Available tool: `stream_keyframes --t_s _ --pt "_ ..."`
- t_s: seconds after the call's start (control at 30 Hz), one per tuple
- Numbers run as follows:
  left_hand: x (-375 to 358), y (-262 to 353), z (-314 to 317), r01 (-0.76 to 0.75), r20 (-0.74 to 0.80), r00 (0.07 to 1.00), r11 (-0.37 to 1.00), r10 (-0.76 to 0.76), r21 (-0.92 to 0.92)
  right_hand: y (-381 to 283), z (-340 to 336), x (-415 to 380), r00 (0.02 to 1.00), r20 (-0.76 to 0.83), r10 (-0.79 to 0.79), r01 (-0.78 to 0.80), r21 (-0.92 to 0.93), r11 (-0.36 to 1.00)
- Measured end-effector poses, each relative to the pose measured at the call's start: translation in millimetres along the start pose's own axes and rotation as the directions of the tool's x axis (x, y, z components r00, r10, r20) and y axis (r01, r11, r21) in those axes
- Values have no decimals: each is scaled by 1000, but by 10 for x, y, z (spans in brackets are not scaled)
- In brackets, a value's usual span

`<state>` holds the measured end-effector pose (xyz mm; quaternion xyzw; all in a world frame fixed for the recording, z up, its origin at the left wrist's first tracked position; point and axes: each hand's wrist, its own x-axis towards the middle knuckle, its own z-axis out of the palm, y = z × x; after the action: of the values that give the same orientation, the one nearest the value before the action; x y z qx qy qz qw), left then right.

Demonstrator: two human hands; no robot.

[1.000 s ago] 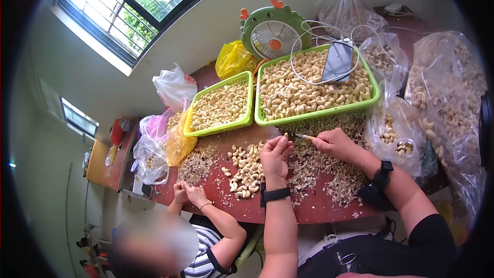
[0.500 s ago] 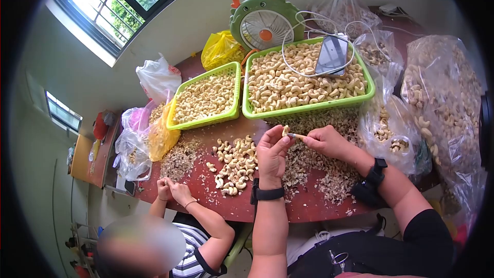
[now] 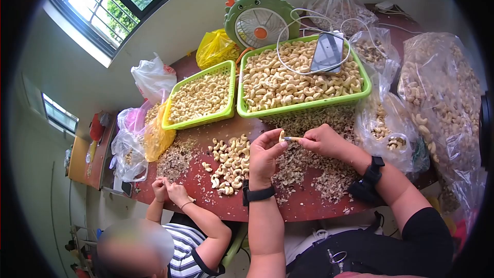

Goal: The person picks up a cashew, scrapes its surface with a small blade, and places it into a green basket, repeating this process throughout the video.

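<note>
Between the thumb and fingers of my left hand [image 3: 266,155] is a cashew nut [image 3: 282,136]. My right hand [image 3: 323,141] grips a small knife [image 3: 294,138] with a light handle, its short tip at the nut. Both hands are raised over the dark red table [image 3: 206,133]. A pile of pale cashews [image 3: 232,162] lies left of my left hand. Under and beside my right hand are heaps of skin flakes [image 3: 329,183].
Two green baskets, one large [image 3: 303,105] and one smaller [image 3: 200,120], hold cashews behind my hands. A phone [image 3: 327,52] with a white cable lies on the large one, a fan [image 3: 261,23] behind. Bags of nuts [image 3: 437,92] stand right. Another person's hands [image 3: 169,190] work at left.
The view has shifted slightly, so the table and baskets appear a little further left. My hands keep hold of the nut and the knife, and the nut appears turned, its curved side showing more.
</note>
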<state>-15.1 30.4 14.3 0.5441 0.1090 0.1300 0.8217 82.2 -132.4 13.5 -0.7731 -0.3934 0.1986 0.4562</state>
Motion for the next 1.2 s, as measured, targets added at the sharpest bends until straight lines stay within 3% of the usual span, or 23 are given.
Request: stream_keyframes --t_s 0.23,0.33,0.4,0.53,0.7,0.8,1.03,1.2 --pt "14 -14 61 120 -11 993 991 -121 -66 17 0 4 996 -16 89 -88 57 994" --pt "14 -60 116 52 -74 996 997 -56 -55 30 9 8 996 -33 86 -84 69 994" --pt "50 -145 86 -122 -153 981 993 120 -1 -1 -5 -1 994 -45 98 -95 79 992" --pt "109 -261 1 -206 -238 944 971 231 126 -37 -16 -6 992 -80 93 -88 70 994" --pt "119 -252 -18 -107 -340 936 994 93 -24 -4 -3 3 992 -104 68 -63 57 996" --pt "119 -204 11 -183 -346 928 977 134 -111 -3 -6 5 992 -113 51 -44 61 997" --pt "79 -196 37 -165 -260 956 982 137 -92 28 0 12 995 -98 15 -10 56 998" --pt "76 -194 74 -92 -218 976 953 27 -290 14 3 9 996 -90 11 -5 59 998"
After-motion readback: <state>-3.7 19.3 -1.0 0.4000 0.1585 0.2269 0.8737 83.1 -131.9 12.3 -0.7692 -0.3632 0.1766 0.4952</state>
